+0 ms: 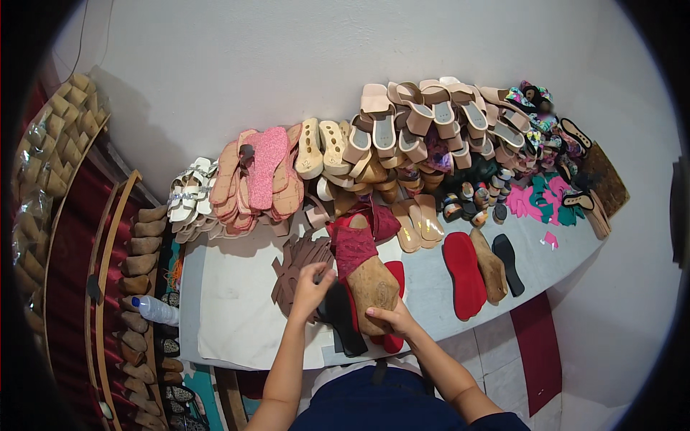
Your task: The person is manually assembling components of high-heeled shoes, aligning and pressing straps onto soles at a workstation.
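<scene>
My right hand (395, 320) grips a wooden shoe last (372, 291) near its heel end, thumb on top. A dark red lace upper (355, 251) covers the last's far end. My left hand (310, 289) is closed beside it, fingers curled together; a small dark bit shows at the fingertips, too little to name. Close to that hand lies a black shoe sole (341, 316), partly over red insoles (394, 341) that the last half hides. Beyond my left hand, brown cut strips (298, 266) spread across the white cloth.
A red insole pair (463, 276), another wooden last (489, 266) and a dark sole (508, 264) lie to the right. Sandals (431, 111) pile along the wall. Left stands a rack of lasts (144, 246) with a plastic bottle (156, 310). Pink and green scraps (550, 200) lie far right.
</scene>
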A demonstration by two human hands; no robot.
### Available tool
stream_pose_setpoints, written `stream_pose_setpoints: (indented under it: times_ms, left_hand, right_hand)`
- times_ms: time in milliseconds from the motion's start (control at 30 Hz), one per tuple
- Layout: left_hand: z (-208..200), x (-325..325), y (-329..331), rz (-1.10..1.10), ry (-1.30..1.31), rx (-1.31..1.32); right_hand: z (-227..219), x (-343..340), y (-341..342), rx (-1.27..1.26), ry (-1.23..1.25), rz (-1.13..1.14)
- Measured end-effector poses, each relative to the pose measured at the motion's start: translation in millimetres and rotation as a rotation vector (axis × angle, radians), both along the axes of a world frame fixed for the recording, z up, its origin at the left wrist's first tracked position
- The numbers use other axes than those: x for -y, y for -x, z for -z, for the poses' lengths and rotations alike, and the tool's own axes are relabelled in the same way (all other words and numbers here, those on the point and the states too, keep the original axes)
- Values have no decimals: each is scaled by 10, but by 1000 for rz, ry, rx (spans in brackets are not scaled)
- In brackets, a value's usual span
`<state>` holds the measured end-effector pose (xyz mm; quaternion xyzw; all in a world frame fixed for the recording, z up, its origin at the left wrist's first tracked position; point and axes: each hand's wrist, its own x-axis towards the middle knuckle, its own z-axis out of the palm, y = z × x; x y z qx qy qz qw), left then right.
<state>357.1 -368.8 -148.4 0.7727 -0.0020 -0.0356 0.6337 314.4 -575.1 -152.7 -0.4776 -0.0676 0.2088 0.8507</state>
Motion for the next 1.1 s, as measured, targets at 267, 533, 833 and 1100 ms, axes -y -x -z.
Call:
stream_pose_setpoints:
  times_ms: [267,533,833,1100]
  left_hand:
    - [-154,267,-73,65,870,-90]
    - [-147,190,-89,99,1064,-152]
    - [-128,-294,-162,60,1381,-153]
    - [-154,13,56,319,1517,-231]
  right_hand:
    - [-119,-143,77,96,128,23]
    - [-236,-196,126,144,187,-93]
    - [-136,349,342,-97,243,-142]
    - [701,694,46,-49,612,529]
